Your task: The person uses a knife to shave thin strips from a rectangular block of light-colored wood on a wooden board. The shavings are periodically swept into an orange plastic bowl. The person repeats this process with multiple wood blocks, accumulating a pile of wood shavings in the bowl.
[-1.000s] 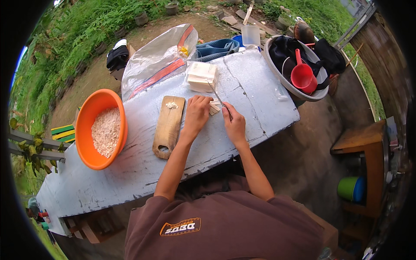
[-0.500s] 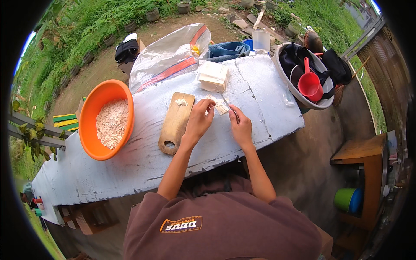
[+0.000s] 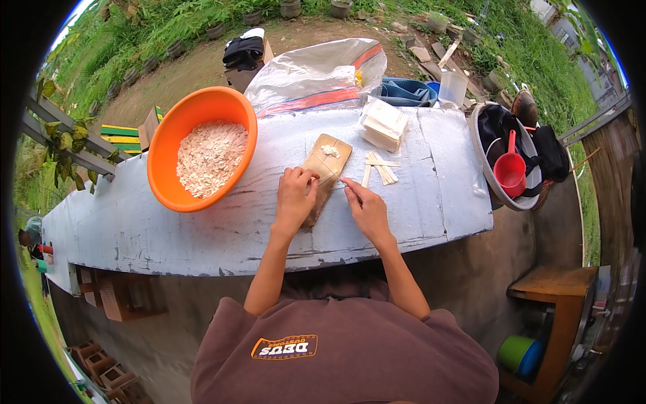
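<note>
A wooden cutting board (image 3: 321, 195) lies between my hands, with a small heap of pale chopped pieces (image 3: 330, 151) at its far end. My left hand (image 3: 295, 200) rests over the board's left edge, fingers pinched on what looks like a thin pale strip. On the right, my right hand (image 3: 368, 210) is closed round a small knife (image 3: 334, 172), whose thin blade points up and left across the board; its handle is mostly hidden. Several loose pale flat strips (image 3: 382, 168) lie right of the board. Behind them sits a clear plastic pack (image 3: 383, 125) of pale flat pieces.
An orange basin (image 3: 156, 161) of pale chopped flakes (image 3: 212, 158) stands left on the grey-white table (image 3: 188, 236). A large clear plastic bag (image 3: 316, 71) lies at the far edge. At the right edge, a grey tub (image 3: 486, 145) holds dark cloth and a red dipper (image 3: 510, 170).
Both hands have moved from the loose strips to the cutting board, the knife staying in my right hand. The view has shifted, so the table appears farther right.
</note>
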{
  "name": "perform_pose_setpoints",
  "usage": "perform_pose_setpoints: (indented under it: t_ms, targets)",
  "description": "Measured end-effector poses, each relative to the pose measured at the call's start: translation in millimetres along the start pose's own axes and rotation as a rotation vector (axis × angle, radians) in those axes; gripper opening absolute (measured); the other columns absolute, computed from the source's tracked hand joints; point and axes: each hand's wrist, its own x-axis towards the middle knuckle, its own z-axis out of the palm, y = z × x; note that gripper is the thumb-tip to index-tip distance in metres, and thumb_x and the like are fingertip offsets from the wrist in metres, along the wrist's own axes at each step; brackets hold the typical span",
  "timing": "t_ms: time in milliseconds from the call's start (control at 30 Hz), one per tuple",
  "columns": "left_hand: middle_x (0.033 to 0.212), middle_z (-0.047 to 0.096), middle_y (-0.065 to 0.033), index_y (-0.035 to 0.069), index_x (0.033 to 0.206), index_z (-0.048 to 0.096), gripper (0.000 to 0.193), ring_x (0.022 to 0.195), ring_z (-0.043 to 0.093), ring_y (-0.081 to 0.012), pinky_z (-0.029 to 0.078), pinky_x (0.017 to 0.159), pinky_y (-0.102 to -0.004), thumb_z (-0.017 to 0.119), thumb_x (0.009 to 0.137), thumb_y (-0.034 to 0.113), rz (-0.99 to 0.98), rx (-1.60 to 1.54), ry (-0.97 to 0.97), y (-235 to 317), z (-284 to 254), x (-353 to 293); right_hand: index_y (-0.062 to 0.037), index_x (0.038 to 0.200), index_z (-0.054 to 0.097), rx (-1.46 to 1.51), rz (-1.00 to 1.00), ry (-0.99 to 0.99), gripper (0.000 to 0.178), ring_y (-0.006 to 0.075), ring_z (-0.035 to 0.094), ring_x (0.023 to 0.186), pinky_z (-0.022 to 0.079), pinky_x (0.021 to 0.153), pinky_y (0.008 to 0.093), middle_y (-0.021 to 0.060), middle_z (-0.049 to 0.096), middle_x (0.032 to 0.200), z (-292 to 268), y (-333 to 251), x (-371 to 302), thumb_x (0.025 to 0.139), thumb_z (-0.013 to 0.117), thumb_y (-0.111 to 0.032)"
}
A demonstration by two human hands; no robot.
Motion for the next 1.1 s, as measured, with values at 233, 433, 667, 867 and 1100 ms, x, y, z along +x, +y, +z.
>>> perform_pose_setpoints:
  t_ms: [233,433,667,867,1100]
  targets:
    - [0.093,0.064,-0.0041,0.013,0.106,0.078,0.017,0.094,0.057,-0.0247,0.043,0.088,-0.0403,0.070,0.092,0.010,0.064,0.028,0.015,0,7,-6,-0.0193,0.132,0.072,-0.151,-0.029,0.029,0.031,0.0387,0.071,0.089,0.054,0.077,0.0473,0.0192,0.073,0.095,2,0,1,0.107,0.056,-0.029]
    - [0.092,0.063,-0.0036,0.016,0.110,0.079,0.023,0.094,0.057,-0.0235,0.042,0.086,-0.0401,0.070,0.090,0.009,0.083,0.088,-0.003,1,8,-5,-0.0204,0.132,0.072,-0.165,-0.024,0.020,0.031,0.0389,0.070,0.085,0.053,0.075,0.0478,0.0189,0.072,0.089,-1,4,-2,0.107,0.057,-0.029]
    - [0.097,0.061,-0.0042,0.017,0.115,0.079,0.029,0.096,0.055,-0.0251,0.042,0.088,-0.0403,0.068,0.091,0.007,0.084,0.063,0.001,0,6,-8,-0.0217,0.132,0.072,-0.224,-0.027,-0.001,0.031,0.0393,0.069,0.081,0.053,0.073,0.0488,0.0192,0.070,0.084,-6,-4,-3,0.107,0.057,-0.028]
    - [0.108,0.058,-0.0055,0.019,0.120,0.077,0.035,0.106,0.053,-0.0257,0.040,0.093,-0.0425,0.066,0.090,0.006,0.069,0.101,-0.035,2,3,-11,-0.0228,0.134,0.071,-0.250,-0.026,-0.024,0.031,0.0394,0.069,0.082,0.053,0.073,0.0492,0.0186,0.070,0.084,-11,1,-6,0.107,0.057,-0.028]
    - [0.124,0.058,-0.0077,0.017,0.126,0.074,0.039,0.123,0.052,-0.0257,0.037,0.101,-0.0427,0.064,0.090,0.006,0.125,0.123,-0.013,3,4,-17,-0.0228,0.134,0.071,-0.279,-0.088,0.029,0.032,0.0385,0.070,0.080,0.053,0.070,0.0489,0.0170,0.071,0.083,12,3,10,0.107,0.056,-0.027]
